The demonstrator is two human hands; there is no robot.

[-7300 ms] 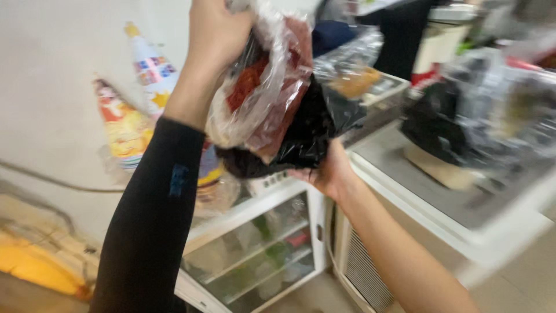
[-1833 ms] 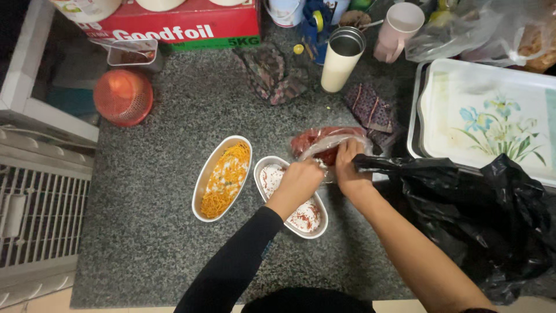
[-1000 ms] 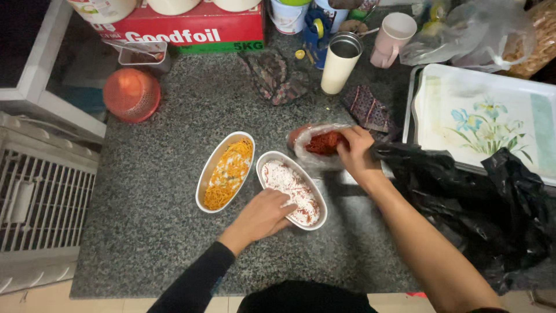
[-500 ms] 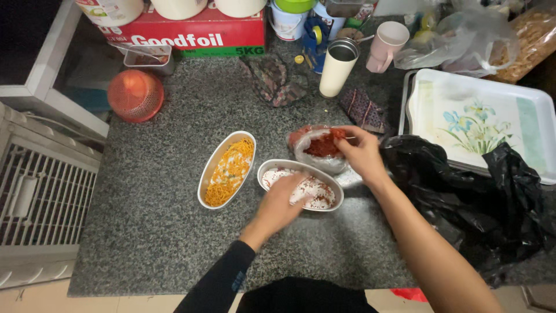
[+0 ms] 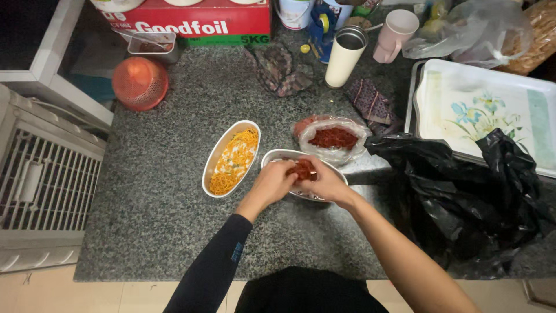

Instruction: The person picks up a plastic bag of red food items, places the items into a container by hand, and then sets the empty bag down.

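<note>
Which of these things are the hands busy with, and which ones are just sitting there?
In use:
left hand
right hand
red food held between them
oval dish under the hands
clear bag of red food

Lying about:
noodle dish
black bag
flowered tray
tumbler
pink mug
orange strainer
red box

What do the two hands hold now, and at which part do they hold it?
Both the left hand and right hand pinch a clump of red food at its sides, over the oval dish.
</note>
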